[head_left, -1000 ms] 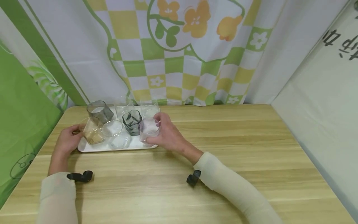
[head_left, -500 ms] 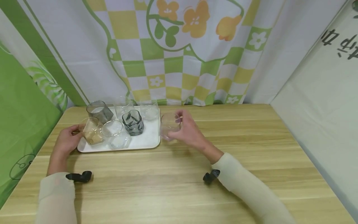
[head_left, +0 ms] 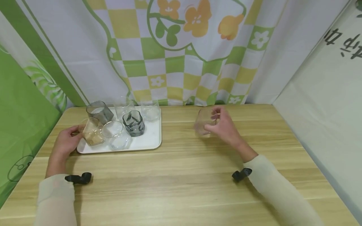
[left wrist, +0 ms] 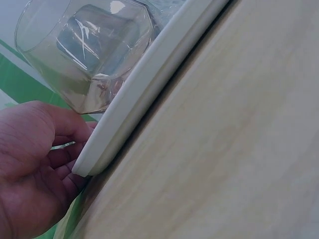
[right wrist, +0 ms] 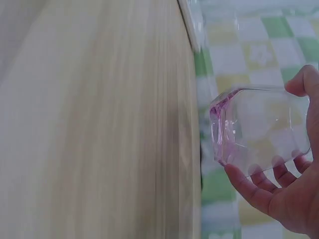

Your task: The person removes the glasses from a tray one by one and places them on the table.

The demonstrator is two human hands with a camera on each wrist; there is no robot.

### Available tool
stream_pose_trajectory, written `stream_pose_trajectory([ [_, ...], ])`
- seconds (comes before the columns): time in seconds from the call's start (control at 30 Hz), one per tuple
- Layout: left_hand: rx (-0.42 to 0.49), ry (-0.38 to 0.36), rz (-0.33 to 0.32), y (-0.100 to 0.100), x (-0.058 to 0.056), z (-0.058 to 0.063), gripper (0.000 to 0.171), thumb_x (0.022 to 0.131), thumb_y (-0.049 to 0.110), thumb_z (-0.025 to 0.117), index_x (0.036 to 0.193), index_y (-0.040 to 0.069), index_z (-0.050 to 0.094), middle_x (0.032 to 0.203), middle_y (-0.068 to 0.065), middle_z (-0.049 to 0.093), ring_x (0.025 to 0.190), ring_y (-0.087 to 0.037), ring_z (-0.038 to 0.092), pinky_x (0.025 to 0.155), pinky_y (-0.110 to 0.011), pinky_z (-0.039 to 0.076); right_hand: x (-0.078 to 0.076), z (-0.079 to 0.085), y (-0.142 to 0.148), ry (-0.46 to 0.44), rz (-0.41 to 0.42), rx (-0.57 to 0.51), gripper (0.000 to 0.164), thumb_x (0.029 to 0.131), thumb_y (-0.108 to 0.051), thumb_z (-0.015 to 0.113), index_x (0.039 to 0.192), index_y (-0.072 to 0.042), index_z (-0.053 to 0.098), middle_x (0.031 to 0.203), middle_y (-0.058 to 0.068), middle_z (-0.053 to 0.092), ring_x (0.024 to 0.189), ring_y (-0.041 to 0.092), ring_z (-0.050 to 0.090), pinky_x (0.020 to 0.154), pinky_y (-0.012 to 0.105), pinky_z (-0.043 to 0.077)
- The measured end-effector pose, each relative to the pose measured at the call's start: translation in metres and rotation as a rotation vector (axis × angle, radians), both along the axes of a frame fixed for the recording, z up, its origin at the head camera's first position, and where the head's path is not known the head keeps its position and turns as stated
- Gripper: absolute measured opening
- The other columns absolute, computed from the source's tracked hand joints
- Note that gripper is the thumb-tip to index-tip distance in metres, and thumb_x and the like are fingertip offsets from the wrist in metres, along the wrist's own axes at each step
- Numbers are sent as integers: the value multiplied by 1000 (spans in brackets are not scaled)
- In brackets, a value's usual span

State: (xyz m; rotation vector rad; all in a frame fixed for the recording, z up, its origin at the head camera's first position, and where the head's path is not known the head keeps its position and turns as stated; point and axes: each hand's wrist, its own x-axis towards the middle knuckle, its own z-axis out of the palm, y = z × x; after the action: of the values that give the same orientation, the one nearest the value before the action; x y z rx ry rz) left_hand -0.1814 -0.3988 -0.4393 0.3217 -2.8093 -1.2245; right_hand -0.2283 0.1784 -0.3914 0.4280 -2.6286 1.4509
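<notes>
My right hand grips a clear pink-tinted drinking glass, thumb on one side and fingers on the other. In the right wrist view, the glass is tilted and held off the wooden table, its purple-pink base facing away from the palm. At the left end of a white tray, my left hand holds the rim; part of its fingers is hidden behind the tray in the left wrist view. Close to those fingers stands an amber glass on the tray.
Also on the tray are a grey glass, a dark leaf-patterned glass, a clear gold-rimmed glass and two clear glasses at the back. The wooden table extends rightward. A checked curtain hangs behind.
My right hand has lifted the pink-tinted glass off the tray's right end and carried it right, over the bare wood. The left hand and the tray have stayed in place.
</notes>
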Motion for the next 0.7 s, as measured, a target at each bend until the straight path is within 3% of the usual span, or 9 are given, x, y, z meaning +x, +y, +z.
stream_pose_trajectory([
  [0.23, -10, 17, -4, 1, 1, 1, 52, 105, 15, 51, 146, -15, 43, 130, -39, 52, 117, -48, 49, 89, -45, 41, -13, 2, 51, -6, -137, 11, 66, 82, -9, 74, 135, 5, 37, 129, 25, 48, 117, 38, 53, 97, 49, 45],
  [0.5, -1, 17, 2, 2, 4, 1, 53, 106, 18, 50, 147, -15, 43, 131, -38, 52, 116, -46, 49, 83, -34, 39, -24, -5, 95, -9, -274, 43, 67, 85, -16, 73, 138, 6, 37, 127, 23, 49, 113, 33, 53, 93, 41, 44],
  [0.6, 3, 28, 11, 1, 3, -1, 52, 105, 18, 51, 146, -14, 45, 129, -37, 54, 107, -36, 54, 80, -29, 40, -27, -8, 111, -8, -307, 71, 67, 88, -19, 72, 139, 6, 37, 128, 22, 49, 111, 31, 52, 89, 35, 43],
  [0.7, 17, 42, 14, 1, 3, -3, 51, 105, 18, 53, 145, -13, 46, 126, -35, 57, 95, -16, 54, 76, -23, 42, -31, -9, 126, -7, -338, 76, 67, 89, -22, 72, 139, 6, 36, 129, 22, 48, 111, 31, 52, 86, 31, 43],
])
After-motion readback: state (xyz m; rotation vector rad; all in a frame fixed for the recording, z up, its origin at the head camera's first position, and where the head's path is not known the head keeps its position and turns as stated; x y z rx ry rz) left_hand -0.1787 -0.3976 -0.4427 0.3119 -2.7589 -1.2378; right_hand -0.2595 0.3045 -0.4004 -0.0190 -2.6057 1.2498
